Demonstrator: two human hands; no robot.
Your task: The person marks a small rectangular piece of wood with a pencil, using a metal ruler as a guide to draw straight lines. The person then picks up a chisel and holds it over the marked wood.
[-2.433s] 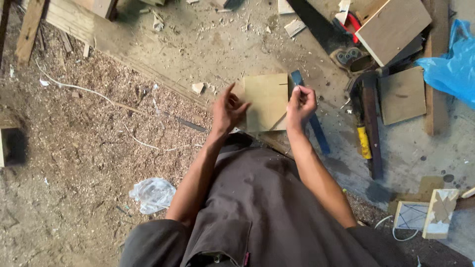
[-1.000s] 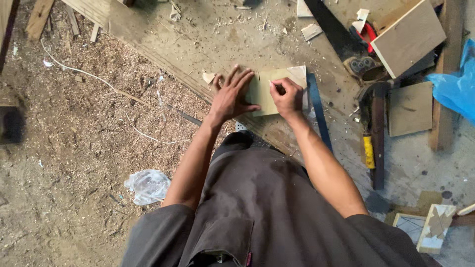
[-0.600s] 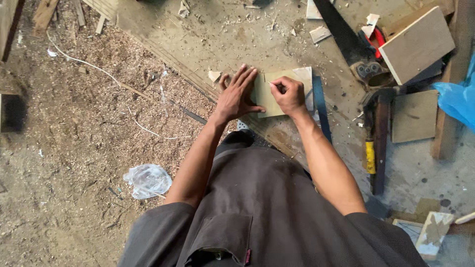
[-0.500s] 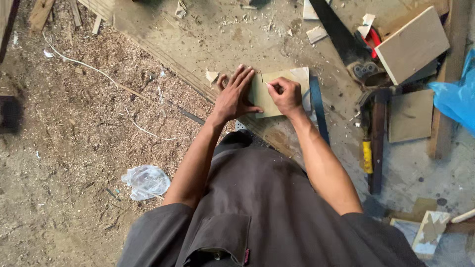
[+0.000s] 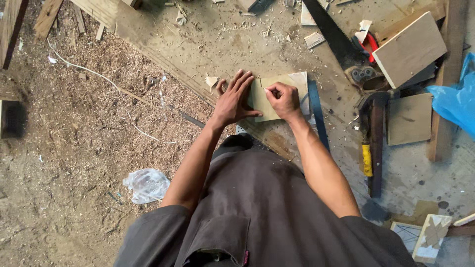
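At the far left of the frame the ground is thick with sawdust (image 5: 74,123), and a thin white cord (image 5: 94,74) trails across it. Lower down, left of my knee, lies a crumpled clear plastic bag (image 5: 146,185).

Near the centre, my left hand (image 5: 234,100) lies flat with the fingers spread apart, pressing down on the left edge of a small pale plywood piece (image 5: 277,96) that rests on the dusty board floor, just above centre. A little wood chip (image 5: 212,81) sits just beside my left thumb side.

My right hand (image 5: 283,99) rests on top of the same plywood piece, fingers pinched together on something thin; it is too small for me to tell what it is. Its tip meets the plywood near the upper middle.

Just right of the plywood a dark blue strip (image 5: 318,118) runs down the frame, touching the piece's right edge. Further right lie a handsaw (image 5: 331,34) with a red and black handle, a tool with a yellow grip (image 5: 366,159), and two square boards (image 5: 408,48). A blue plastic bag (image 5: 457,101) fills the right edge.
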